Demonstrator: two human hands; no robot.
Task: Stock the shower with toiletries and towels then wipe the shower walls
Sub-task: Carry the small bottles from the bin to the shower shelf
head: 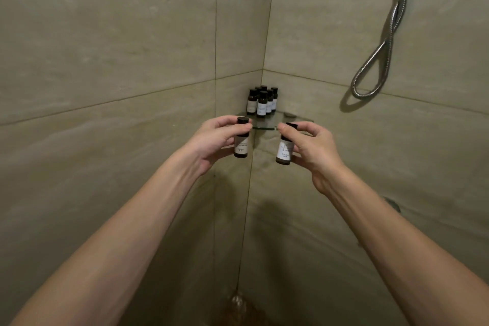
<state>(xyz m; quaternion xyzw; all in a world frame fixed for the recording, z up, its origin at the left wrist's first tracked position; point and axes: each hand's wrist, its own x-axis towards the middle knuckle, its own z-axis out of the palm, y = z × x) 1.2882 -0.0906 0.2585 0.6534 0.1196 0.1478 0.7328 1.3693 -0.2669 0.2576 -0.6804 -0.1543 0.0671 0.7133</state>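
Left hand (211, 140) pinches labelled bottle (241, 140) | right hand (312, 151) pinches second bottle (285, 149), print unreadable | bottle cluster (262, 100) on glass shelf (280, 123) at 12 o'clock

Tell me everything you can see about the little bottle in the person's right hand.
The bottle in the right hand is a small, dark cylinder with a black cap and a pale label whose print is too small to read. The right hand pinches it, thumb near the cap and fingers along its side. It tilts slightly, cap leaning right, held in the air just below and in front of the glass corner shelf. It touches nothing else; the material looks like dark plastic or glass.
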